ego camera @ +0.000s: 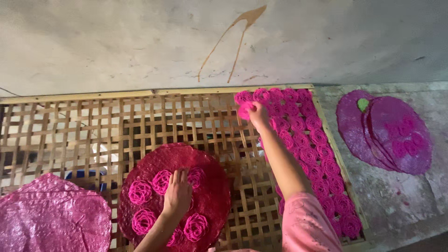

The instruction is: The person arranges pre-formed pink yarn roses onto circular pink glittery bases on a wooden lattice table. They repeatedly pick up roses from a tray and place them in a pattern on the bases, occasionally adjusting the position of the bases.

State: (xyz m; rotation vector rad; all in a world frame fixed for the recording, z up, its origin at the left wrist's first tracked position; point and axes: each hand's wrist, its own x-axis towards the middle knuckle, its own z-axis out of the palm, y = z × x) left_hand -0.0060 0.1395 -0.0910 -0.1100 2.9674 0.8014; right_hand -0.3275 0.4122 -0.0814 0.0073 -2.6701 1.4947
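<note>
My left hand point(178, 193) rests flat on a round dark red tray point(212, 179), fingers on one of several pink noodle nests point(140, 192) lying on it. My right hand point(258, 115), arm stretched out in a pink sleeve, holds a pink nest point(244, 110) at the far edge of a woven bamboo drying rack point(84, 126). Rows of pink nests point(311, 149) fill the rack's right side.
A stack of purple round trays point(387, 130) lies on the concrete ledge at right. A pink woven tray point(51, 217) sits at the lower left. A stained grey wall point(140, 42) runs behind the rack.
</note>
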